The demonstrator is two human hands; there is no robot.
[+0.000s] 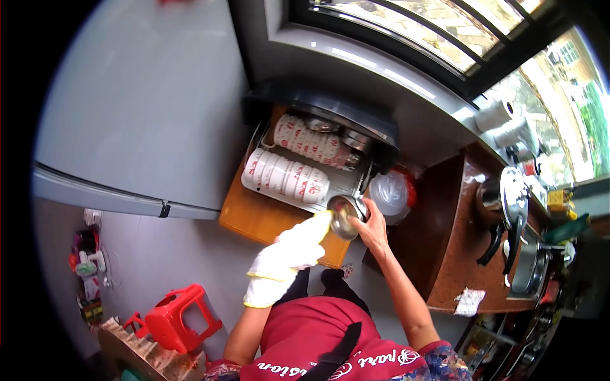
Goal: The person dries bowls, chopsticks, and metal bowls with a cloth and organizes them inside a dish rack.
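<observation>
My right hand is closed around the rim of a shiny metal bowl above the front right corner of a dish rack. A white cloth with yellow edging covers my left hand from the fingers to the wrist, and its tip touches the bowl's left side. The fingers under the cloth are hidden. Just beyond the bowl, white bowls with red print stand nested on their sides in the dish rack. A second row of patterned bowls lies behind them, with several metal bowls at the back.
The rack sits on a wooden surface under a raised dark lid. Clear plastic containers stand to its right. A pressure cooker is on the brown counter. A grey fridge and a red stool are at left.
</observation>
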